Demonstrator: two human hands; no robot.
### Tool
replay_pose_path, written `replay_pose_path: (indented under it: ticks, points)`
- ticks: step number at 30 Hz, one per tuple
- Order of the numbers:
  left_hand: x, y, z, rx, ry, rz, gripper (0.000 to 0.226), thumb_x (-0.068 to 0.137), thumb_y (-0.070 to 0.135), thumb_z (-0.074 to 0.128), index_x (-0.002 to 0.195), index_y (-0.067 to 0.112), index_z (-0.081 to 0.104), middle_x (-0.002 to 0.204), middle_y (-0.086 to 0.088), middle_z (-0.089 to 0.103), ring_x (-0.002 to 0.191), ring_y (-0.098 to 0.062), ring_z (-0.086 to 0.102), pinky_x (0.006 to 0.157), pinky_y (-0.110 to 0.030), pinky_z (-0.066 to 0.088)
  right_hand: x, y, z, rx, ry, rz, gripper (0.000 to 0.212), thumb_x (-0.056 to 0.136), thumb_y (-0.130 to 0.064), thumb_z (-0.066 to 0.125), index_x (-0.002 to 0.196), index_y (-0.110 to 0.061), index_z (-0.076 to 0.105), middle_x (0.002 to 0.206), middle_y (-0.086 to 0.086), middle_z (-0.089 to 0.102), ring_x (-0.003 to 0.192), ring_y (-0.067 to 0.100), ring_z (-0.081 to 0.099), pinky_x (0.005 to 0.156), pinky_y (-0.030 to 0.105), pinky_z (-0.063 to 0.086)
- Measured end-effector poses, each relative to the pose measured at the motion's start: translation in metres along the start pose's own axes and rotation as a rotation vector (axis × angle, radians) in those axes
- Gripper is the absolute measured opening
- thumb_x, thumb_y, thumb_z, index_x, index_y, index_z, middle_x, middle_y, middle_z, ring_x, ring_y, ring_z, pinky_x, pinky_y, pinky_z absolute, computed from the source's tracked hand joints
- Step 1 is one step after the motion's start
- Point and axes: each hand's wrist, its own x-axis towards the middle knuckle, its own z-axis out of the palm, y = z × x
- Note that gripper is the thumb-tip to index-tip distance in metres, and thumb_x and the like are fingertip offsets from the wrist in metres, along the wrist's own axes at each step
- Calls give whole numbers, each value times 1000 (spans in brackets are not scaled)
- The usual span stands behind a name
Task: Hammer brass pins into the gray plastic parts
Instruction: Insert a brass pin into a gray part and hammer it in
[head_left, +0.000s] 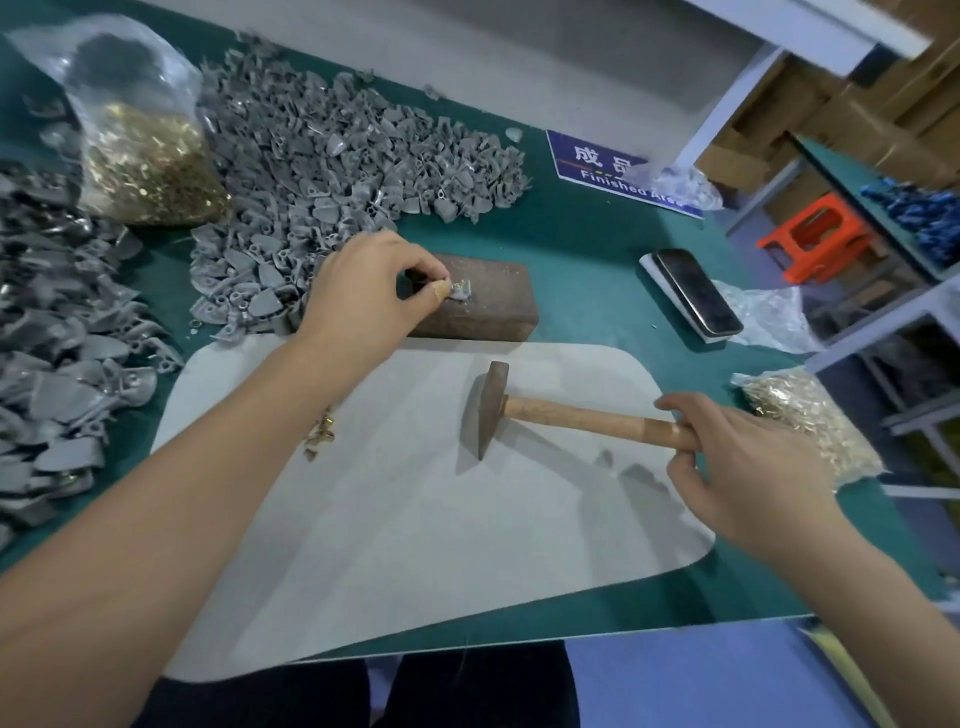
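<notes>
My left hand (371, 288) pinches a small gray plastic part (460, 291) with a brass pin in it, holding it on top of a rusty brown metal block (493, 306). My right hand (743, 462) grips the end of a wooden-handled hammer (571, 415), whose dark metal head (491, 408) hovers just above the white mat (415, 519), below and right of the block. A few loose brass pins (319, 434) lie on the mat beside my left forearm.
Heaps of gray plastic parts (337, 156) cover the green table at the back and far left (52, 364). Bags of brass pins sit back left (150, 166) and at right (810, 415). A phone (696, 291), a blue sign (613, 171) and an orange stool (815, 234) are to the right.
</notes>
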Motion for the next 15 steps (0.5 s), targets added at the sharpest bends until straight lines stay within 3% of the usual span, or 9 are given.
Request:
replay_pose_path:
  ticks: [3, 9, 15]
  points:
    - [0, 0, 0, 1, -5, 6, 8, 92, 36, 71, 99, 32, 75, 98, 9, 63, 95, -14, 56, 88, -44, 50, 8, -10, 0, 12, 15, -4, 49, 71, -11, 75, 117, -21, 61, 85, -7, 72, 69, 25, 70, 55, 26, 34]
    - [1, -4, 1, 27, -21, 10, 8, 93, 38, 70, 99, 34, 74, 97, 9, 61, 91, -14, 53, 85, -43, 50, 25, -37, -3, 43, -46, -59, 38, 78, -18, 66, 115, -24, 63, 89, -7, 71, 76, 26, 70, 53, 33, 49]
    - [2, -6, 3, 39, -15, 37, 11, 94, 37, 70, 100, 31, 75, 94, 10, 57, 89, -12, 49, 83, -40, 47, 40, -61, 4, 42, -21, -120, 28, 87, -30, 63, 115, -27, 64, 90, -8, 69, 75, 26, 67, 53, 29, 28]
